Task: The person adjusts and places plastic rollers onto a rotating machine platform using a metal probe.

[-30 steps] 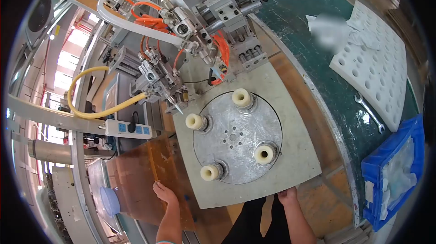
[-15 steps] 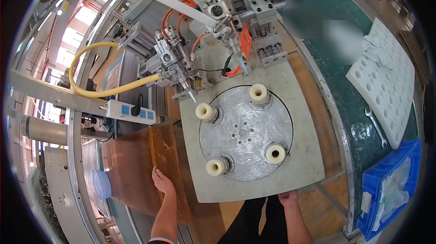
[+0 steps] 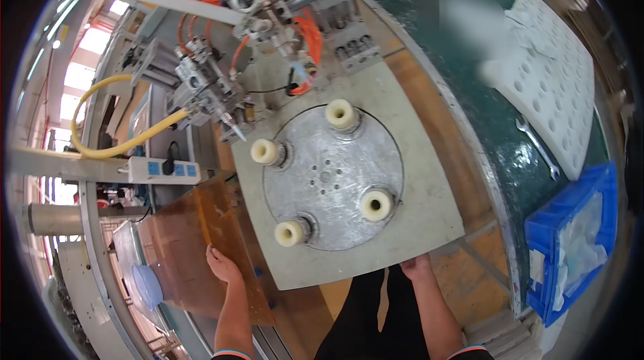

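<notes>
My left hand [image 3: 223, 266] is at the edge of a see-through amber panel [image 3: 178, 246], its fingers closed on that edge. Under the front edge of the pale machine plate [image 3: 355, 269] sits my right hand [image 3: 417, 267]; the plate hides its fingers. A round metal turntable [image 3: 325, 216] is set into the plate. On it stand several cream-coloured hollow cylinders, among them a front-right cylinder [image 3: 376, 205] and a front-left cylinder [image 3: 289, 233]. A dispensing nozzle [image 3: 239, 132] points down near the back-left cylinder [image 3: 264, 152].
Behind the turntable is machinery with orange air tubes [image 3: 310, 41] and a yellow hose [image 3: 127, 149]. A power strip [image 3: 163, 171] is at the left. On the green bench to the right lie a white holed board [image 3: 553, 92], a wrench [image 3: 537, 149] and a blue crate [image 3: 537, 226].
The whole view has shifted, so the turntable and machinery appear further left and higher. My left hand stays at the amber panel, my right at the plate's front edge.
</notes>
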Available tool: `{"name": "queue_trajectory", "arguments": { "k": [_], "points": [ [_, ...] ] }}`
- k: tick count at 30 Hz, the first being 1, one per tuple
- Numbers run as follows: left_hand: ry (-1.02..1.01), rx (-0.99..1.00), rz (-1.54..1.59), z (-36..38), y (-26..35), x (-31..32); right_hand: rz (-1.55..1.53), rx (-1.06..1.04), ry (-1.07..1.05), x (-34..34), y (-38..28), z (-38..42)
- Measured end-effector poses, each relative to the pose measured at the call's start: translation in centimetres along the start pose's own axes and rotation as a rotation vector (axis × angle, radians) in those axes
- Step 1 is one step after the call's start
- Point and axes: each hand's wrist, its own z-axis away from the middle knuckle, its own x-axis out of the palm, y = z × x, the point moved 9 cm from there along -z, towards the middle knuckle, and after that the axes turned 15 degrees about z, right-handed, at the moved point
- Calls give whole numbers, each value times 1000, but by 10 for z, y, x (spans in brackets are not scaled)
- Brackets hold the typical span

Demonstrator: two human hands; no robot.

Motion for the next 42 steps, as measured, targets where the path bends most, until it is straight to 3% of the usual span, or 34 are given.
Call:
{"name": "queue_trajectory", "arguments": {
  "k": [2,7,9,19,42],
  "points": [
    [5,-83,27,0,-1,-3,-4,108,147,8,0,13],
    [-5,6,-15,-2,-3,1,-84,91,180,8,-4,11],
    [9,-50,46,-3,-11,-1,-48,12,59,7,-2,-5],
    [-12,80,8,-16,-27,1,-90,63,151,22,-4,16],
    [-34,27,33,-10,-19,3,-71,88,142,21,5,12]
  ]
}}
